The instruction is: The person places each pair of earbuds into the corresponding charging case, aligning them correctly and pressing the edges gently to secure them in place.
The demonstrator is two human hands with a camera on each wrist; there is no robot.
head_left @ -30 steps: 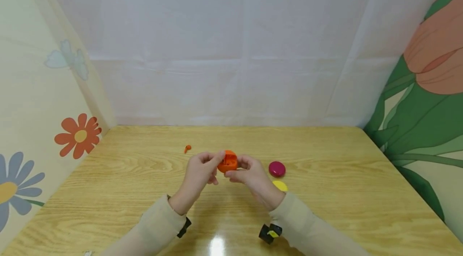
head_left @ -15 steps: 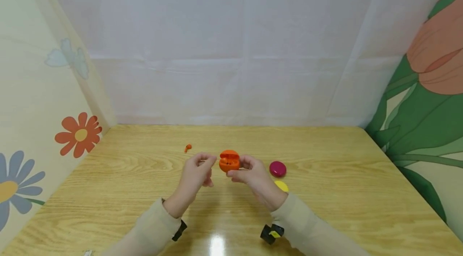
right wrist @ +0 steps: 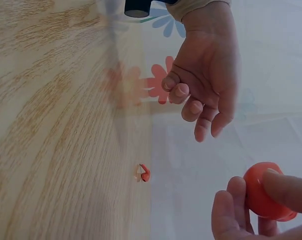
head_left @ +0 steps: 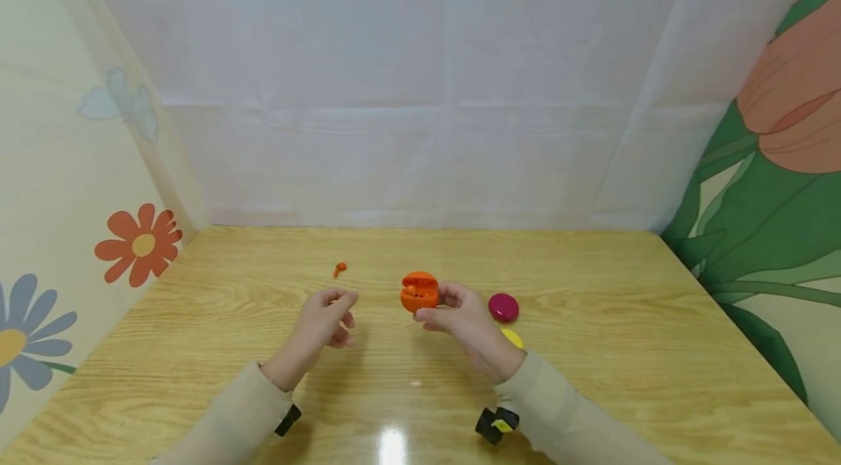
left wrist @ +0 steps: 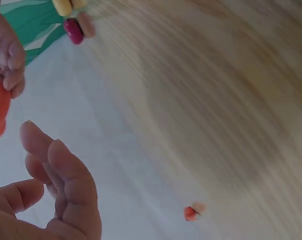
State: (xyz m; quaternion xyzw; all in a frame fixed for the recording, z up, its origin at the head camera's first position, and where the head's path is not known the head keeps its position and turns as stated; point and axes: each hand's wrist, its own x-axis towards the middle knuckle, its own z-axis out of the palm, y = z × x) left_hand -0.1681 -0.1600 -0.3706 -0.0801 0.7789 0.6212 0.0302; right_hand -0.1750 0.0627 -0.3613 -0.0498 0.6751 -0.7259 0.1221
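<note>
My right hand (head_left: 463, 319) grips a round orange earbud case (head_left: 419, 300) by its right side, raised above the table. The case lid is flipped up and dark openings show inside. To the left of the case, my left hand (head_left: 318, 323) is in the air with its fingers loosely bent and nothing between them. The left wrist view shows gaps between those fingers (left wrist: 71, 170) and the thumb. A single orange earbud (head_left: 339, 269) lies on the table just beyond the left hand; the right wrist view shows the earbud's stem (right wrist: 144, 172).
Right of the right hand a glossy magenta disc-shaped object (head_left: 503, 307) lies on the wooden table (head_left: 591, 392). A yellow round object (head_left: 512, 338) is close by, partly hidden behind the right wrist. A white sheet (head_left: 420, 122) hangs behind the table; flower-patterned panels flank both sides.
My left hand has let go of the orange case and drawn back to the left. The right hand keeps hold of the case, which has turned and shifted slightly right.
</note>
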